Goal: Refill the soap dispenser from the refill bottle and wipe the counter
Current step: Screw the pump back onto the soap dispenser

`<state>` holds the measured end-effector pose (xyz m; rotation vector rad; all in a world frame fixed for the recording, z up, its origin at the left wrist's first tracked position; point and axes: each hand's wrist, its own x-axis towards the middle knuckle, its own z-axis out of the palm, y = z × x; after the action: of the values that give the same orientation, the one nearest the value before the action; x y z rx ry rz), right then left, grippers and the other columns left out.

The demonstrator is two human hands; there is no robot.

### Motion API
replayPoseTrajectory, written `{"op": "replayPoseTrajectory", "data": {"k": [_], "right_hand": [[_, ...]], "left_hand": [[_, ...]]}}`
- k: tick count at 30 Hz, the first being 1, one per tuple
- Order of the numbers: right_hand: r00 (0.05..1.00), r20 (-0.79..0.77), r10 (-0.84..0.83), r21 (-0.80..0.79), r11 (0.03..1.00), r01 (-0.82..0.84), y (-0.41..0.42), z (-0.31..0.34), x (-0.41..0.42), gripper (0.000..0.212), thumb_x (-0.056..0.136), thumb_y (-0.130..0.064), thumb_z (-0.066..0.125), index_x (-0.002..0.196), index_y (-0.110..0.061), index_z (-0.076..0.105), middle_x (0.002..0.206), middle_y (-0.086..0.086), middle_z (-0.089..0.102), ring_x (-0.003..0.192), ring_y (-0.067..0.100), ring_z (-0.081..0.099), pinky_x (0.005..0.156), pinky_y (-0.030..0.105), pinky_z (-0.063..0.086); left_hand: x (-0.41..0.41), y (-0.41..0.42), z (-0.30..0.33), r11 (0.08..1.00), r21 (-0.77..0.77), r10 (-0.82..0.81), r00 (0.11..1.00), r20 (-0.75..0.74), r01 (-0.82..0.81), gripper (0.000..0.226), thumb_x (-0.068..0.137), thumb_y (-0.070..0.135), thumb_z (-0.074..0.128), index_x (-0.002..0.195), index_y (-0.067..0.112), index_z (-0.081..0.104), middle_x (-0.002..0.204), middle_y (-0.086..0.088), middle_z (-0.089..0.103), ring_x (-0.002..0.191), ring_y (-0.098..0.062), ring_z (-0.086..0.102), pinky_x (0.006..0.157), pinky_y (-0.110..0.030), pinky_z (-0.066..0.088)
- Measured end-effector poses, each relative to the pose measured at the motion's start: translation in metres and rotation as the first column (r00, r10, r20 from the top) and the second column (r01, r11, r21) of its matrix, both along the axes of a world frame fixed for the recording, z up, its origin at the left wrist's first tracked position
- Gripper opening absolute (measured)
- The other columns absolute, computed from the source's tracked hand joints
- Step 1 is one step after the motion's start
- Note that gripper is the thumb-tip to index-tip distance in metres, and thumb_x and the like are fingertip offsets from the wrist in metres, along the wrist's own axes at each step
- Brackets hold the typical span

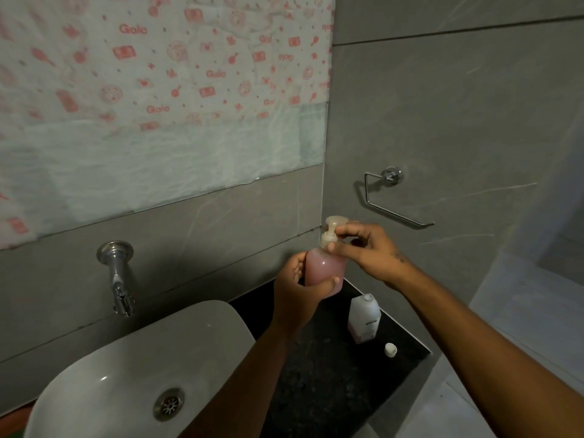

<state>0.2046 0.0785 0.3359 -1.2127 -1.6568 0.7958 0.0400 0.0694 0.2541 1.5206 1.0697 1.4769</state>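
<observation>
The soap dispenser (324,267) is a clear bottle of pink soap with a beige pump head (334,230). It is held up above the black counter (319,384). My left hand (298,287) wraps around the bottle's body from the left. My right hand (363,248) pinches the pump collar at the bottle's neck from the right. The white refill bottle (365,317) stands uncapped on the counter below my right wrist. Its small white cap (390,349) lies on the counter just in front of it.
A white basin (104,374) with a metal drain (169,404) fills the lower left. A chrome tap (118,276) juts from the grey tiled wall above it. A chrome ring holder (392,197) hangs on the right wall. Patterned paper covers the mirror.
</observation>
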Motion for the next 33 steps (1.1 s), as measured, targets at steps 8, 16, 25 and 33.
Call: {"op": "replayPoseTrajectory", "data": {"k": [8, 16, 25, 33], "right_hand": [[0.996, -0.075, 0.051, -0.026, 0.998, -0.053, 0.003, -0.002, -0.001, 0.04, 0.079, -0.025, 0.08, 0.118, -0.029, 0.069, 0.119, -0.007, 0.069, 0.115, 0.011, 0.062, 0.102, 0.048, 0.049], [0.999, 0.03, 0.011, 0.048, 0.999, -0.012, 0.008, 0.004, -0.001, 0.053, 0.07, -0.022, 0.087, 0.119, -0.021, 0.067, 0.112, -0.004, 0.071, 0.108, 0.013, 0.065, 0.096, 0.038, 0.051], [0.995, -0.084, 0.055, 0.071, 0.996, -0.049, 0.012, 0.004, -0.003, 0.044, 0.069, -0.009, 0.087, 0.109, -0.019, 0.071, 0.105, 0.013, 0.072, 0.102, 0.031, 0.067, 0.091, 0.043, 0.057], [0.998, -0.038, 0.041, 0.017, 0.999, -0.041, 0.014, 0.0, -0.007, 0.04, 0.072, -0.021, 0.085, 0.109, -0.013, 0.072, 0.094, -0.006, 0.071, 0.091, 0.011, 0.067, 0.085, 0.032, 0.057]], "left_hand": [[-0.003, 0.001, 0.003, 1.0, 0.027, 0.006, 1.0, -0.018, -0.006, 0.067, 0.07, 0.017, 0.089, 0.098, 0.07, 0.059, 0.102, 0.042, 0.065, 0.097, 0.011, 0.066, 0.07, -0.007, 0.053], [-0.004, 0.003, 0.002, 0.999, 0.035, 0.0, 0.999, -0.044, 0.001, 0.063, 0.069, 0.021, 0.089, 0.1, 0.068, 0.059, 0.104, 0.041, 0.065, 0.098, 0.012, 0.065, 0.07, -0.006, 0.052], [-0.004, 0.007, 0.002, 1.0, 0.006, -0.001, 1.0, -0.014, 0.001, 0.062, 0.065, 0.026, 0.089, 0.098, 0.069, 0.06, 0.102, 0.042, 0.065, 0.097, 0.014, 0.065, 0.068, -0.005, 0.052], [-0.006, 0.011, 0.002, 1.0, 0.0, 0.009, 1.0, -0.011, -0.009, 0.062, 0.068, 0.019, 0.09, 0.097, 0.066, 0.062, 0.102, 0.04, 0.067, 0.096, 0.012, 0.066, 0.067, -0.006, 0.052]]}}
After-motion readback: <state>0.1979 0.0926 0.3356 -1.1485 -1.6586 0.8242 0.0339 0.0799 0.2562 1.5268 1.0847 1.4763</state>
